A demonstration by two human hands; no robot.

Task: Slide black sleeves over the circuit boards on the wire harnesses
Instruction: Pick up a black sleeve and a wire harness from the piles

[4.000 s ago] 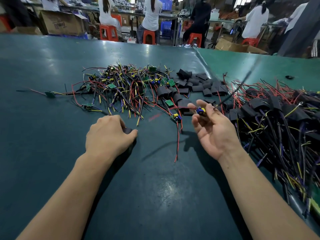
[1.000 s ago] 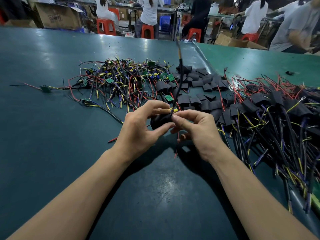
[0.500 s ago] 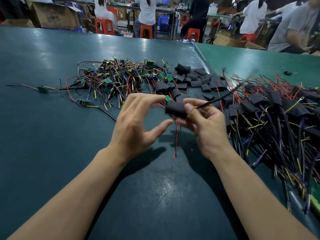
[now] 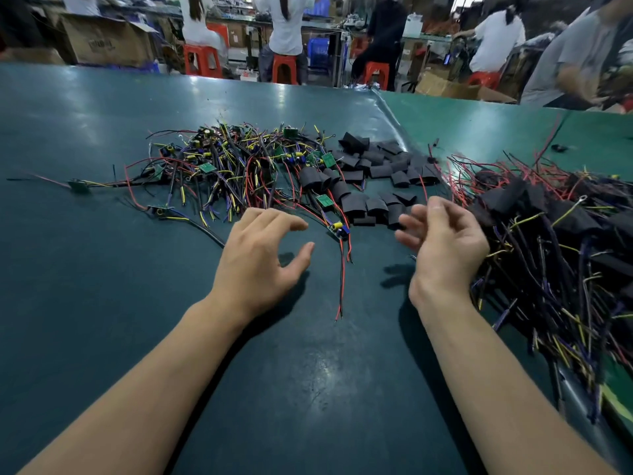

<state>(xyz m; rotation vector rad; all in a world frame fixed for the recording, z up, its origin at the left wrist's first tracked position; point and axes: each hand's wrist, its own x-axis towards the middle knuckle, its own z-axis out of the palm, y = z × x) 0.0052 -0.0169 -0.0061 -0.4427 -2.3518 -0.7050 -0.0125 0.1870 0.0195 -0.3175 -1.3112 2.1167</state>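
A tangle of bare wire harnesses (image 4: 236,166) with small green circuit boards lies at the back left of the green table (image 4: 85,286). Loose black sleeves (image 4: 373,181) are heaped just right of it. A big pile of sleeved harnesses (image 4: 555,241) covers the right side. One bare board with red and black wires (image 4: 338,230) lies between my hands. My left hand (image 4: 263,260) hovers over the table with fingers spread and loosely bent, holding nothing. My right hand (image 4: 443,243) is raised beside the sleeved pile, palm inward, fingers relaxed and empty.
Beyond the table's far edge, several people sit on red stools (image 4: 282,72) at other benches, with cardboard boxes (image 4: 106,41) at the back left. A person in grey (image 4: 579,56) stands at the far right. A single board (image 4: 79,185) lies apart at the left.
Half a second ago my right hand gripped a sleeved harness; it has now let go toward the right pile. Both hands have parted and are empty.
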